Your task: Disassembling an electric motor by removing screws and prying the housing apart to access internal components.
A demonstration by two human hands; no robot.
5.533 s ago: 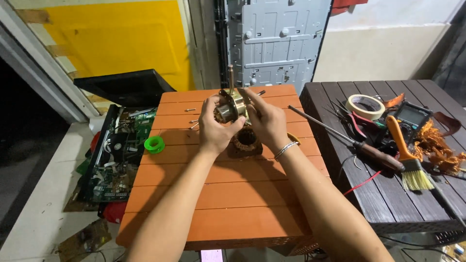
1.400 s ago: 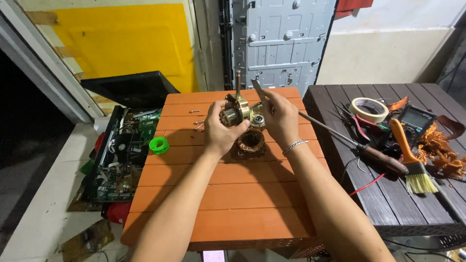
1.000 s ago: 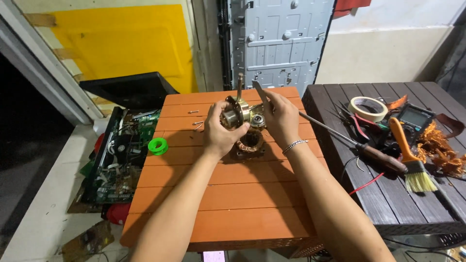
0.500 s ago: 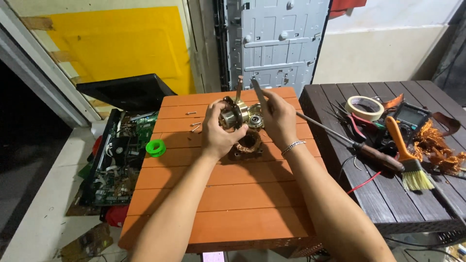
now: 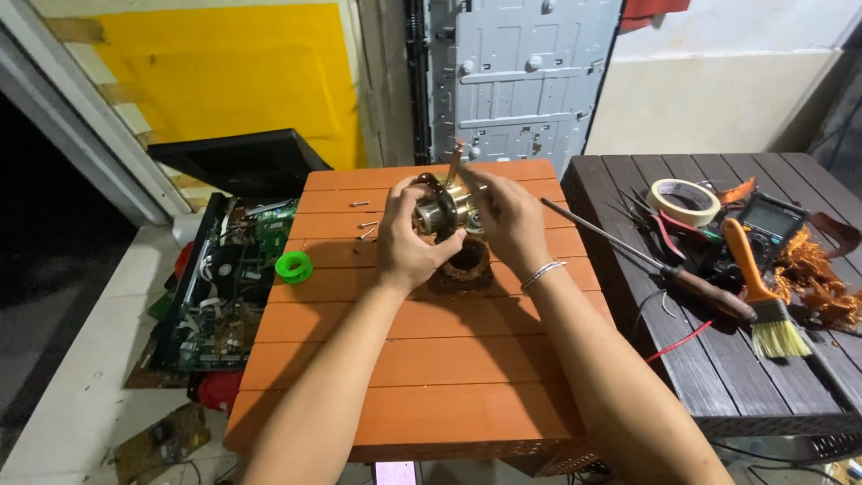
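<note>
The left hand [image 5: 406, 241] is wrapped around a small motor part [image 5: 440, 208], a brass-and-steel lump with a thin shaft sticking up from it, held in the air just above the far middle of the orange slatted table [image 5: 431, 377]. The right hand [image 5: 505, 216] is closed on the same part from the other side, fingertips pinching near the shaft.

It looks dense and heavy for its size, rigid all through, with smooth metal faces that could slip. The round body seems the safest place to grip; the shaft looks too thin to carry it by.

Directly under the hands a dark ring-shaped winding [image 5: 462, 267] lies on the table. A few loose screws [image 5: 365, 226] rest to the left, and a green spool [image 5: 294, 266] sits near the left edge.

On the dark table [image 5: 718, 377] to the right lie a long screwdriver [image 5: 655, 265], an orange-handled paintbrush [image 5: 761, 296], a roll of tape [image 5: 684, 201] and a meter [image 5: 772, 220]. A circuit board [image 5: 224, 296] lies on the floor to the left.
</note>
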